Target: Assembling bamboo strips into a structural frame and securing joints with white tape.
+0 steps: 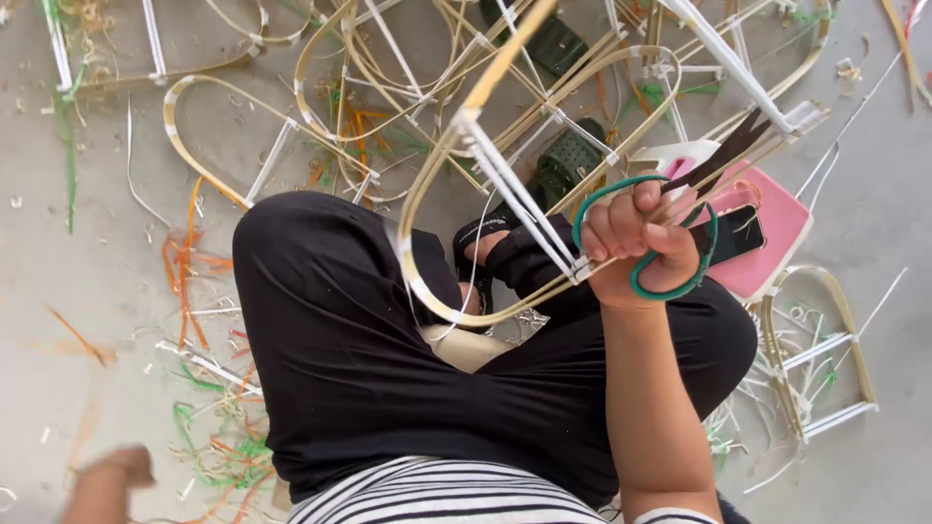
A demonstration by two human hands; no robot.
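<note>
**Green-handled scissors and cane frame held over the lap**

Green-handled scissors (649,233) are gripped in the right hand (636,243), fingers closed through the loops, dark blades pointing up and to the right over a pink stool (767,243). A bent cane frame (442,184) with white cross struts (515,189) is pinched in the same fist, near where the struts meet the cane, and is held above the black-trousered knees (388,320). The left hand (121,471) is seen blurred at the lower left, low by the floor; whether it is open or closed cannot be told, and nothing is seen in it.

More finished frames (291,126) are piled on the grey floor (97,262) ahead, with green and orange offcuts (194,272) scattered around. A dark phone (733,233) lies on the stool just beside the scissors.

Risk judged: frame and scissors are shared by one fist, so the cane could slip or spring loose, or the blades could nick the struts. The sandalled foot (485,243) sits just below the frame.
</note>
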